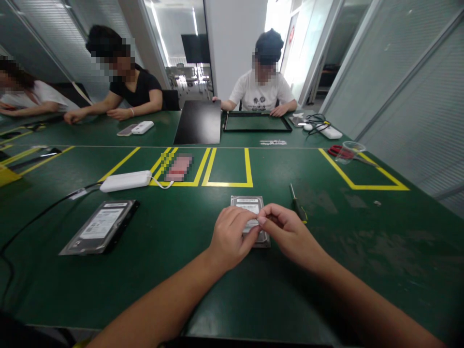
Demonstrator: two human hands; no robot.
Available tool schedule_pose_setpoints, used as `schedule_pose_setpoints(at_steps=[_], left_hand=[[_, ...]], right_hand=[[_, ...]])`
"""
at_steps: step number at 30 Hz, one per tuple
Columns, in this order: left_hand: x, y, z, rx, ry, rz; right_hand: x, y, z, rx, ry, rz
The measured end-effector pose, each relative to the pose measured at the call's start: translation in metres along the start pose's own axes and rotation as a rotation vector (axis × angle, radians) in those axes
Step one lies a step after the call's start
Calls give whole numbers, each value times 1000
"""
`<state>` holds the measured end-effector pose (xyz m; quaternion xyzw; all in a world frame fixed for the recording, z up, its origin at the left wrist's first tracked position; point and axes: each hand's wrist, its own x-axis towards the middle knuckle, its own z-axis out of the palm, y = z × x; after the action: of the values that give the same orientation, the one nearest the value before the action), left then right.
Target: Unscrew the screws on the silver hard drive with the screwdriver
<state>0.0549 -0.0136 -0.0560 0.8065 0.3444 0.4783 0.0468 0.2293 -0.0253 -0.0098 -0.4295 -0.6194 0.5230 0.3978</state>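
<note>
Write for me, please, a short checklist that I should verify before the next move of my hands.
1. Middle hard drive lies flat on the table, label up: ok.
2. Left hand and right hand meet at the fingertips above it: ok.
3. Clear view of that drive's whole top: not ok, the hands cover part.
4. A small part pinched between the fingers: cannot tell, too small.
5. Screwdriver lies beside, seemingly within easy reach: ok.
6. Left hard drive lies apart: ok.
</note>
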Motion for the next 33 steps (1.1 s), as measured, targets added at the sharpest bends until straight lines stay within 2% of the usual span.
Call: schedule_pose_setpoints(at_steps=[2,5,10,15,28,33], left_hand=[[1,1,-1,-4,69,38],[1,2,-1,-23,98,85],[0,1,2,-84,83,143],[0,-1,2,-56,65,175],[-2,3,0,15,33,217],[0,6,-1,0,15,182]], right_hand=[[0,9,1,50,-10,-6],[-2,17,-5,112,-31,-12],[-6,22,-13,116,-43,12],[-7,24,-15,66,-37,12],[-11,23,-16,11,-12,-5],[-14,24,-17,-35,-18,-32]])
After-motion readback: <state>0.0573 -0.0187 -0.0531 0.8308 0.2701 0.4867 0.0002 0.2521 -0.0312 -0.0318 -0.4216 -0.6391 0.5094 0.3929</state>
